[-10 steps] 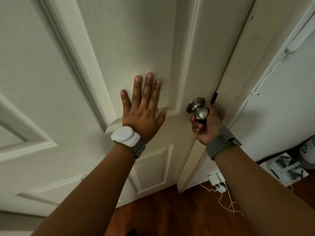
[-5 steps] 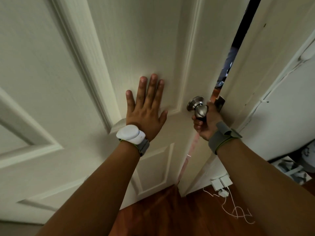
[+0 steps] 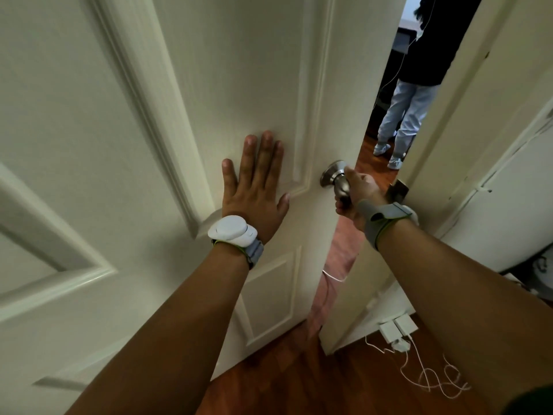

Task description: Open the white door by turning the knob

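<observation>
The white panelled door [image 3: 239, 70] fills the left and centre of the head view and stands partly ajar, with a gap along its right edge. My left hand [image 3: 257, 187] lies flat on the door with fingers spread, just left of the knob. The brushed-metal knob [image 3: 333, 176] sits near the door's right edge. My right hand [image 3: 357, 194] is wrapped around the knob from the right and hides most of its ball. Both wrists wear bands.
Through the gap a person [image 3: 413, 94] in a dark top and light trousers stands on a wooden floor. The white door frame [image 3: 449, 130] rises to the right. White chargers and a loose cable [image 3: 419, 363] lie on the floor by the frame.
The door has swung away from me, from nearly closed to a wide gap. Both hands moved with it and kept their hold. The person beyond came into view.
</observation>
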